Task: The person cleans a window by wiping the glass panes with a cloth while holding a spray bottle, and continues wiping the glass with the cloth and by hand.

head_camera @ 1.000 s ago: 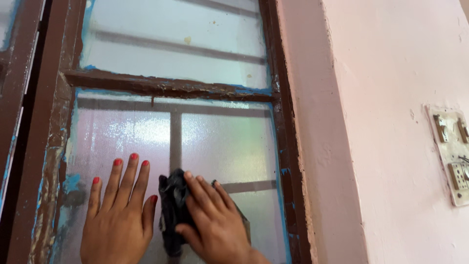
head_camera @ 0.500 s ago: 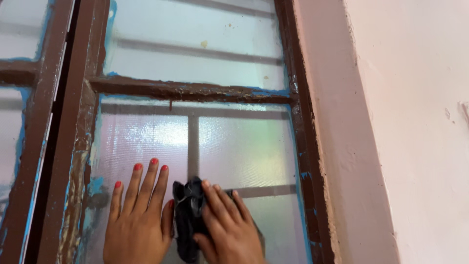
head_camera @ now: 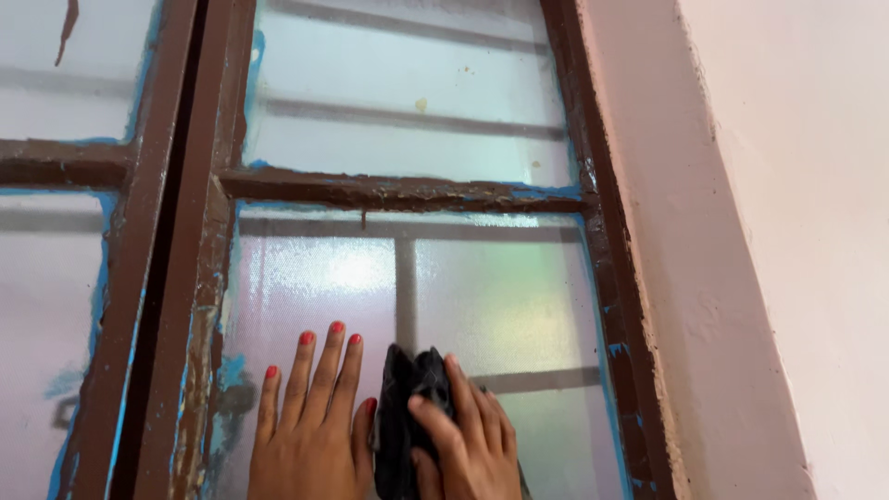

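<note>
Frosted window pane (head_camera: 500, 296) in brown frame (head_camera: 616, 306), left hand (head_camera: 310, 431) flat on it, dark cloth (head_camera: 403, 417) pressed beside, under right hand (head_camera: 472, 444)

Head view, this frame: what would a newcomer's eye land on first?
Two hands at the bottom centre, on the frosted glass pane: the left hand lies flat with red-painted nails, and the right hand presses a dark cloth against the glass. Around them runs the brown window frame, its paint chipped with blue edges, and the pink wall fills the right.

Single head cam, close up, facing the frosted window pane (head_camera: 500, 296) straight on and tilted slightly upward, brown frame (head_camera: 199, 278) left, pink wall (head_camera: 787, 231) right.
</note>
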